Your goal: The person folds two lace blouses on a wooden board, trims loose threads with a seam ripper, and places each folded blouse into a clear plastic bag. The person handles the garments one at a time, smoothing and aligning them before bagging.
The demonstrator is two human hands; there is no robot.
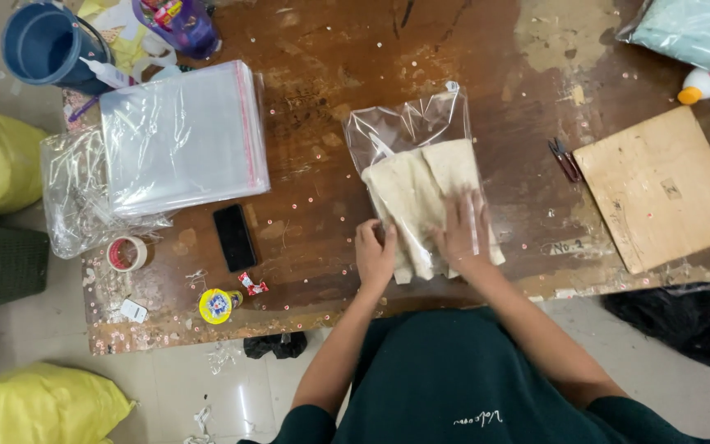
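- Head view: folded cream cloth [421, 201] lies partly inside a clear plastic bag [408, 127] on the worn wooden table [330, 49].
- Long axis of cloth and bag runs away from the person, tilted a little leftward at the far end; the bag's closed, empty end points away, its mouth toward the person.
- Cloth looks pale off-white, soft, folded in overlapping layers with a diagonal fold edge showing; near edge is uneven and pokes out of the bag mouth.
- Bag is glossy and wrinkled, with glare over the empty far part.
- Left hand [374, 255] at the cloth's near left corner, fingers curled, pinching the bag edge or the cloth there; which of the two, cannot tell.
- Right hand [462, 230] lies flat, fingers spread, palm pressing down on the cloth's right half; it grips nothing.
- Cloth sits between and just beyond both hands.
- Left of the left hand, near: black phone [234, 237]; further left, a stack of clear bags [182, 136] and a tape roll [126, 253].
- Right of the right hand, apart: small dark snips [564, 159], then a plywood board [659, 189].
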